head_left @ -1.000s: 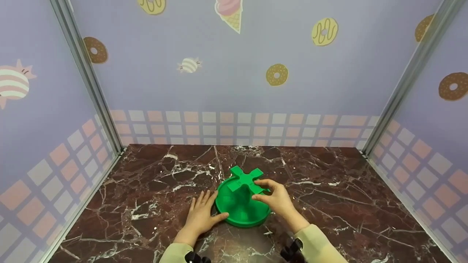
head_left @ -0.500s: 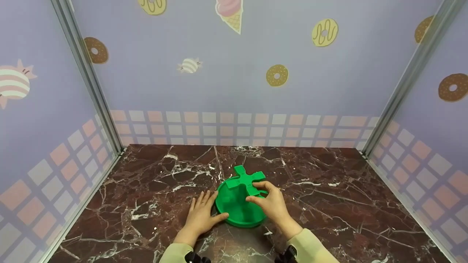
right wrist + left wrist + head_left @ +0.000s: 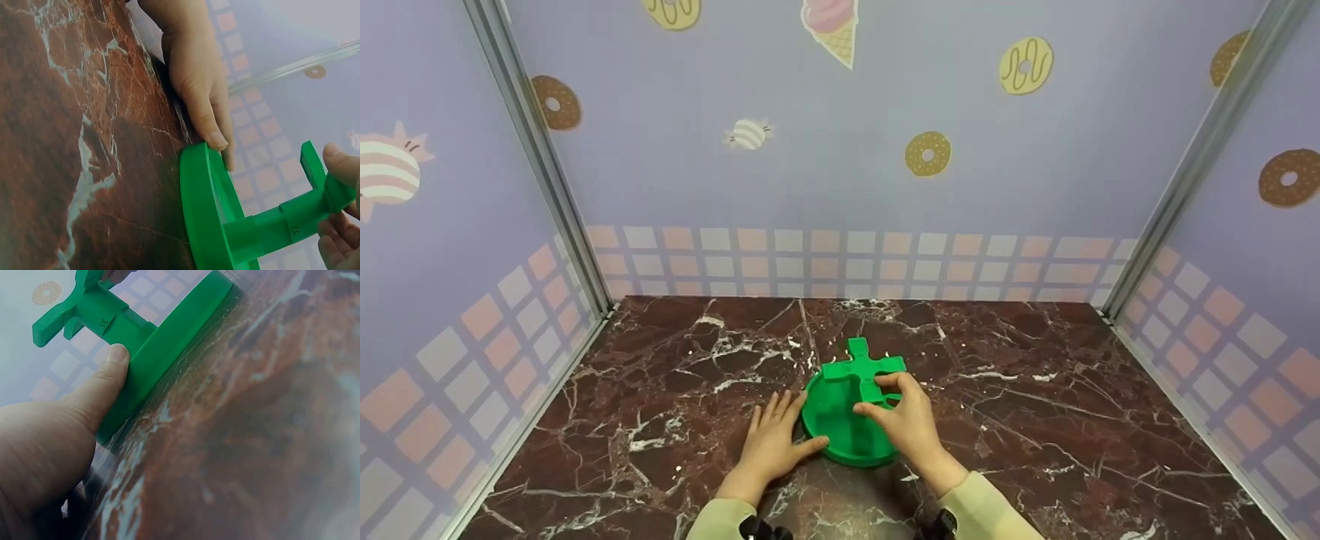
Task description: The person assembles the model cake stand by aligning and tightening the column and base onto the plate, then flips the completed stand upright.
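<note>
A green round dish [image 3: 859, 457] with a raised rim lies flat on the table. Up from it rises a thick green post marked with numbers [image 3: 275, 229], topped by a four-armed green cross handle [image 3: 861, 367]. The left hand [image 3: 769, 446] rests at the dish's left side, fingers straight and spread, its thumb touching the rim. Over the dish's right side, the right hand [image 3: 915, 426] pinches the near arm of the cross handle between thumb and fingers. In the right wrist view its fingertips are partly cut off by the frame edge.
The table [image 3: 660, 390] has a dark red marbled top. Purple printed walls [image 3: 847, 187] stand at the back and both sides, joined by metal corner posts [image 3: 547, 172]. Dark wrist straps [image 3: 765, 529] sit at the sleeves.
The cross handle has turned clockwise seen from above, with the right hand carrying its near arm leftward. The left hand and the dish's position stay the same.
</note>
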A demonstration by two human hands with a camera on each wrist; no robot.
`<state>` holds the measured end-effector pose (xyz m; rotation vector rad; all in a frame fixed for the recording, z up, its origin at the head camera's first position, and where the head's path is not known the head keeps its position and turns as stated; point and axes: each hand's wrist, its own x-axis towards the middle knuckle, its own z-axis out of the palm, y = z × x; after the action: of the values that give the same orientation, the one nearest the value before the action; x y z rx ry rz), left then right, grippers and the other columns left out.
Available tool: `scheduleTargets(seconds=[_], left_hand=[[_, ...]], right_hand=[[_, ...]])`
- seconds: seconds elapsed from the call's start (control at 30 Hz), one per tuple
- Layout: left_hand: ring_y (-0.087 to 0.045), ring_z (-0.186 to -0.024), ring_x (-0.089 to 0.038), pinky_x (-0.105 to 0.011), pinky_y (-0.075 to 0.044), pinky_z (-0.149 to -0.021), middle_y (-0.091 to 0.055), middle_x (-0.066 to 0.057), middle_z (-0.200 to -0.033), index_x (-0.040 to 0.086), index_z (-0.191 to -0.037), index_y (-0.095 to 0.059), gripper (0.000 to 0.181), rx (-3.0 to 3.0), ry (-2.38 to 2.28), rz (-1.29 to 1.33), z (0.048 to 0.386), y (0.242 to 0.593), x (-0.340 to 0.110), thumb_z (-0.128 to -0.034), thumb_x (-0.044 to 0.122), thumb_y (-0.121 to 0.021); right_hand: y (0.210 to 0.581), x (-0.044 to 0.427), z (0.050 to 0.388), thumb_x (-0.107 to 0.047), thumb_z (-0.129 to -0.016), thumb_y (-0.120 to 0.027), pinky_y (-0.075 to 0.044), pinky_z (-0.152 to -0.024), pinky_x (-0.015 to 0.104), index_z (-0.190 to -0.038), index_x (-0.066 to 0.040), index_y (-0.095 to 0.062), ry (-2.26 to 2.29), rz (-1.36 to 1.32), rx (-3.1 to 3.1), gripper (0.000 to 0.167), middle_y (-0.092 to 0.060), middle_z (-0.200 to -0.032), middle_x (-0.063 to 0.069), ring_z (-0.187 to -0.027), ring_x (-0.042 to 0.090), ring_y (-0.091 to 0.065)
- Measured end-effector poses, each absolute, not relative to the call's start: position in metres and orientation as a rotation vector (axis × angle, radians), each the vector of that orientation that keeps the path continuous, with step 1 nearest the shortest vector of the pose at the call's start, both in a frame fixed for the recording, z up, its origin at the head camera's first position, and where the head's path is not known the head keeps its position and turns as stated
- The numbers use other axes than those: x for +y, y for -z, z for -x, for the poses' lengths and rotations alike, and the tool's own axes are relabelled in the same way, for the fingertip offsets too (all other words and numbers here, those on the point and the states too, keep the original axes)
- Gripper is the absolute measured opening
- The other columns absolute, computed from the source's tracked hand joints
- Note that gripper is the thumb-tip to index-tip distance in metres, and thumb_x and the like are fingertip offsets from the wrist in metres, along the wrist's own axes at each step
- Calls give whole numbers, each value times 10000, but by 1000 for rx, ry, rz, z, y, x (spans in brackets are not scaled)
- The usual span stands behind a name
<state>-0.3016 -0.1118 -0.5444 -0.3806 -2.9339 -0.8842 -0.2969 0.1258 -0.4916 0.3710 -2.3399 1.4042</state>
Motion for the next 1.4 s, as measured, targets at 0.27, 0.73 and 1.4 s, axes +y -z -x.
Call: scheduleTargets(seconds=[0.27,0.73,1.4], left_hand=[[-202,-1577,-459,-689,-85,-1283,-303,-237,-1669,118,-1618,-349,971,-2945,895,380,301,543,-111,-886,669,-671],[-184,-1585,-449,-672,-73,-1293,-288,-233,-1676,125,-1623,-340,966,-2960,897,364,301,542,-110,-887,652,-678],[-201,-1578,-455,-689,-88,-1282,-307,-242,-1665,111,-1612,-361,978,-2941,894,364,301,545,-111,-873,662,-687]], right_hand=[[480,145,304,-215,-762,-915,-611,-894,534,-1108,-44,-692,-1472,-355,-2317,446,-732,-1091,133,-1019,309,-712],[481,195,353,-53,-971,-699,-627,-747,274,-1386,44,-607,-1735,-505,-2415,437,-640,-1381,254,-1178,322,-679],[486,203,351,-93,-968,-713,-580,-749,183,-1341,60,-647,-1727,-631,-2495,408,-686,-1297,268,-949,3,-677]])
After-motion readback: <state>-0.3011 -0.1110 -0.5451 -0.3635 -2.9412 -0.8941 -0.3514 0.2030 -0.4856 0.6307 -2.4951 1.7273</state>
